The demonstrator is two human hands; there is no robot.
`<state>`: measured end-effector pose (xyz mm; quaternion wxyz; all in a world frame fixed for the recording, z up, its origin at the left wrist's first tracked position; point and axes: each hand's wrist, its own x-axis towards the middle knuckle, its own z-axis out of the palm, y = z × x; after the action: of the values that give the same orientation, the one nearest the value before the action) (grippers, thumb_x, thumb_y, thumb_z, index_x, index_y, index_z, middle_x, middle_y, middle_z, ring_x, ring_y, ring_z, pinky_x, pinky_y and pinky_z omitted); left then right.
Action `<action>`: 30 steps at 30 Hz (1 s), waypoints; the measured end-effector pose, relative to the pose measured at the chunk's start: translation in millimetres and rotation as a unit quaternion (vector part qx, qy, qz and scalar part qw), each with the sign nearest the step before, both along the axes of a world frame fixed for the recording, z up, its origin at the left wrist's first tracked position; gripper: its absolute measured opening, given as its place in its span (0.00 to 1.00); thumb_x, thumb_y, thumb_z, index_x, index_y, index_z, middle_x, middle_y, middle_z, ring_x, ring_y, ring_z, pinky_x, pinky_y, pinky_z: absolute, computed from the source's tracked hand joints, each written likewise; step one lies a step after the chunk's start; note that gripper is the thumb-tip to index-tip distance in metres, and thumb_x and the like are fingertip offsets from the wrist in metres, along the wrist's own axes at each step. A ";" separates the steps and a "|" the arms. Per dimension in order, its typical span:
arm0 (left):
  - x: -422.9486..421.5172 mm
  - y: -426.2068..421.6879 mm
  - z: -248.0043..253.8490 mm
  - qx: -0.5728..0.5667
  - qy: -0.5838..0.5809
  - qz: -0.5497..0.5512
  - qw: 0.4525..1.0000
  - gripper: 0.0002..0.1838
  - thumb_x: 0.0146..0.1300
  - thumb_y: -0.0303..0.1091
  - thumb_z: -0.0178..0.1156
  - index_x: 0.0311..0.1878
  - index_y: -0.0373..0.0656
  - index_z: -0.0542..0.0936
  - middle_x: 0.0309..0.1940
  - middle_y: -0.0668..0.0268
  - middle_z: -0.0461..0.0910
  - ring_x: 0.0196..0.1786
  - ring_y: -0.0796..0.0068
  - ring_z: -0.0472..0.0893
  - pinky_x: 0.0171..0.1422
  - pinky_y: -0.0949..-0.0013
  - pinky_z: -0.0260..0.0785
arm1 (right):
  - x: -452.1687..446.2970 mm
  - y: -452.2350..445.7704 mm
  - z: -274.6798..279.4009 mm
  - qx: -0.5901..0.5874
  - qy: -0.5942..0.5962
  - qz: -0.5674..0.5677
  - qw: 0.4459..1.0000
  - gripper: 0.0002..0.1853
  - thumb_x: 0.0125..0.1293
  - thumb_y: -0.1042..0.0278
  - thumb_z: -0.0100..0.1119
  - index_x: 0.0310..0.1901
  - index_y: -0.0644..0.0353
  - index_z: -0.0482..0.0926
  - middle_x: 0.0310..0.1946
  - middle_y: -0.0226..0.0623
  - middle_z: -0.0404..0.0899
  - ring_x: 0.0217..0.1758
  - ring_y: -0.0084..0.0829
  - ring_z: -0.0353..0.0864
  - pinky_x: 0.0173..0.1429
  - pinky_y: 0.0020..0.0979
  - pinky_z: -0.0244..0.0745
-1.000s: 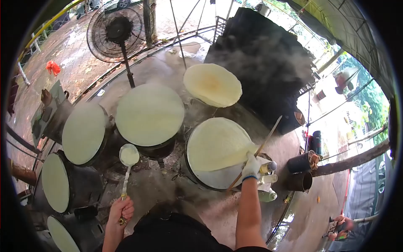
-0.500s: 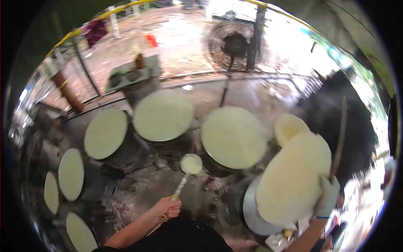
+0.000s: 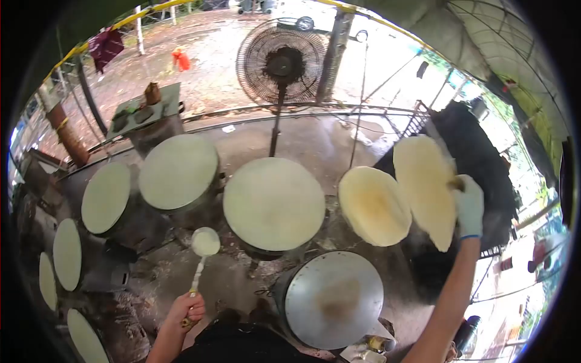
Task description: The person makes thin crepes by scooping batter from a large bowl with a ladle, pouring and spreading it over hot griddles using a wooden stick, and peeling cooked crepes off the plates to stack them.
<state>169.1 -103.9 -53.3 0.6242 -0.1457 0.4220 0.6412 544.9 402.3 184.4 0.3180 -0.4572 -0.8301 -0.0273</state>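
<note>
My left hand (image 3: 186, 310) is bare and closed round the handle of a ladle (image 3: 206, 242), its bowl full of pale batter, low and left of centre. In a white glove, my right hand (image 3: 468, 207) is reached far out to the right, closed on a wooden stick (image 3: 455, 184) seen almost end-on. Beside the stick a large pale flatbread (image 3: 426, 187) hangs against the dark pile; whether my fingers also touch it I cannot tell. Just left of it lies a second flatbread (image 3: 375, 207), browned in its middle. A bare metal griddle (image 3: 333, 296) stands close before me.
Several round griddles coated with pale batter, one a large griddle (image 3: 274, 204), curve from the centre to the far left. A black mesh-like pile (image 3: 484, 154) stands at right. Behind are a standing fan (image 3: 282, 63) and a small side table (image 3: 145, 112).
My right hand has moved up and away, carrying the flatbread off the near griddle, whose metal now shows bare. The view has swung right. My left hand still holds the filled ladle.
</note>
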 end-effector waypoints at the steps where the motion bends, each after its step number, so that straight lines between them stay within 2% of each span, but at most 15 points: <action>1: 3.5 2.2 1.5 -0.010 0.009 0.006 1.000 0.07 0.66 0.24 0.53 0.33 0.43 0.66 0.19 0.71 0.61 0.15 0.85 0.59 0.15 0.79 0.50 | -12.0 -15.8 -10.3 -0.015 0.008 0.010 1.000 0.09 0.54 0.70 0.59 0.36 0.63 0.81 0.31 0.45 0.81 0.35 0.40 0.81 0.43 0.34 0.74; 2: 4.6 3.7 2.3 -0.021 0.019 0.016 0.999 0.06 0.66 0.24 0.52 0.33 0.43 0.67 0.19 0.71 0.61 0.15 0.85 0.59 0.15 0.79 0.50 | -19.7 -21.2 -31.2 0.097 -0.093 -0.010 0.991 0.09 0.53 0.69 0.61 0.36 0.58 0.82 0.33 0.44 0.82 0.37 0.41 0.81 0.44 0.36 0.75; 3: 5.6 5.5 2.4 -0.019 0.010 0.020 1.000 0.06 0.66 0.24 0.52 0.33 0.42 0.67 0.19 0.70 0.61 0.15 0.85 0.60 0.15 0.79 0.51 | -17.8 -11.6 -67.4 0.094 -0.142 -0.058 0.984 0.09 0.55 0.64 0.60 0.37 0.54 0.83 0.34 0.43 0.82 0.38 0.43 0.82 0.44 0.39 0.76; 6: 8.2 8.7 -0.7 -0.010 -0.014 0.030 0.999 0.05 0.66 0.24 0.52 0.33 0.42 0.67 0.20 0.70 0.62 0.16 0.84 0.60 0.16 0.79 0.52 | -20.2 21.6 -188.8 0.018 -0.206 -0.087 0.975 0.11 0.59 0.58 0.56 0.41 0.49 0.80 0.36 0.38 0.80 0.42 0.42 0.82 0.43 0.44 0.77; 11: 14.2 17.3 7.7 -0.017 0.015 0.039 0.999 0.05 0.66 0.25 0.52 0.34 0.42 0.67 0.20 0.69 0.62 0.16 0.83 0.60 0.16 0.78 0.53 | -61.2 50.9 -307.6 -0.077 -0.218 -0.074 0.970 0.10 0.59 0.57 0.56 0.40 0.48 0.80 0.40 0.39 0.78 0.42 0.42 0.82 0.43 0.44 0.77; 13: 19.1 19.6 13.8 -0.031 0.038 0.048 0.998 0.05 0.67 0.25 0.52 0.34 0.42 0.67 0.20 0.68 0.62 0.16 0.83 0.60 0.16 0.78 0.53 | -83.3 46.2 -317.7 -0.151 -0.216 -0.079 0.961 0.11 0.60 0.59 0.55 0.42 0.48 0.80 0.41 0.41 0.78 0.43 0.42 0.81 0.44 0.46 0.76; 16: 27.3 20.8 28.1 -0.057 0.064 0.059 0.995 0.05 0.67 0.26 0.52 0.34 0.42 0.67 0.20 0.68 0.62 0.16 0.82 0.60 0.15 0.78 0.52 | -108.0 44.0 -320.1 -0.118 -0.186 -0.056 0.974 0.11 0.59 0.58 0.56 0.39 0.50 0.82 0.39 0.43 0.79 0.42 0.43 0.82 0.44 0.46 0.76; 19: 32.4 22.2 32.6 -0.067 0.060 0.089 0.992 0.06 0.67 0.26 0.52 0.33 0.42 0.67 0.19 0.70 0.61 0.15 0.82 0.60 0.15 0.78 0.51 | -119.5 61.7 -329.2 -0.134 -0.149 -0.050 0.978 0.27 0.57 0.37 0.56 0.34 0.57 0.84 0.32 0.46 0.83 0.37 0.47 0.83 0.39 0.46 0.77; 21: 36.2 13.9 34.9 -0.056 0.046 0.092 0.993 0.08 0.68 0.27 0.51 0.32 0.43 0.66 0.17 0.71 0.60 0.15 0.83 0.60 0.15 0.78 0.50 | -121.7 60.3 -323.6 -0.163 -0.170 -0.023 0.972 0.28 0.57 0.38 0.55 0.33 0.59 0.85 0.32 0.49 0.83 0.38 0.49 0.83 0.41 0.46 0.77; 23: 37.9 5.9 24.9 -0.029 0.040 0.102 0.994 0.10 0.69 0.27 0.50 0.30 0.44 0.66 0.16 0.73 0.59 0.15 0.83 0.60 0.15 0.78 0.48 | -119.0 57.5 -323.6 -0.183 -0.105 0.039 0.977 0.28 0.57 0.38 0.54 0.34 0.60 0.84 0.33 0.51 0.83 0.40 0.51 0.83 0.43 0.45 0.77; 24: 38.9 4.2 24.5 -0.022 0.036 0.107 0.993 0.11 0.70 0.28 0.50 0.29 0.45 0.65 0.16 0.74 0.59 0.15 0.84 0.59 0.15 0.79 0.48 | -118.1 57.8 -330.4 -0.159 -0.187 0.055 0.968 0.24 0.62 0.44 0.52 0.39 0.59 0.84 0.36 0.51 0.83 0.39 0.52 0.82 0.46 0.45 0.76; 25: 41.7 2.3 19.1 -0.013 0.033 0.119 0.992 0.12 0.70 0.28 0.49 0.27 0.46 0.64 0.15 0.74 0.58 0.15 0.85 0.59 0.15 0.79 0.47 | -122.5 51.7 -315.2 -0.109 -0.257 0.148 0.949 0.20 0.67 0.52 0.49 0.48 0.57 0.81 0.40 0.48 0.83 0.37 0.50 0.82 0.46 0.45 0.77; 26: 43.2 -8.0 7.6 0.047 0.035 0.108 0.992 0.13 0.71 0.30 0.51 0.28 0.47 0.64 0.16 0.76 0.58 0.16 0.87 0.58 0.16 0.80 0.47 | -127.0 45.3 -302.4 -0.090 -0.253 0.176 0.947 0.20 0.67 0.53 0.49 0.49 0.57 0.80 0.40 0.47 0.83 0.37 0.48 0.82 0.46 0.44 0.76; 28: 46.8 -17.6 20.2 0.022 0.026 0.156 0.987 0.13 0.71 0.32 0.52 0.28 0.47 0.63 0.17 0.76 0.59 0.16 0.88 0.58 0.15 0.80 0.48 | -152.8 10.1 -271.8 -0.112 -0.201 0.208 0.951 0.19 0.67 0.55 0.50 0.52 0.57 0.77 0.41 0.45 0.82 0.37 0.44 0.80 0.46 0.40 0.75; 30: 47.8 -44.1 6.0 0.076 0.027 0.195 0.978 0.12 0.71 0.33 0.52 0.30 0.47 0.63 0.19 0.75 0.59 0.16 0.88 0.58 0.15 0.80 0.49 | -179.3 -36.3 -240.3 -0.174 -0.137 0.238 0.946 0.20 0.67 0.56 0.51 0.55 0.57 0.75 0.41 0.43 0.81 0.37 0.40 0.78 0.45 0.37 0.74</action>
<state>216.8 -148.0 -47.3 0.4846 -0.1599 0.3528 0.7843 365.6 366.0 -56.0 0.1142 -0.2867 -0.9420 0.1319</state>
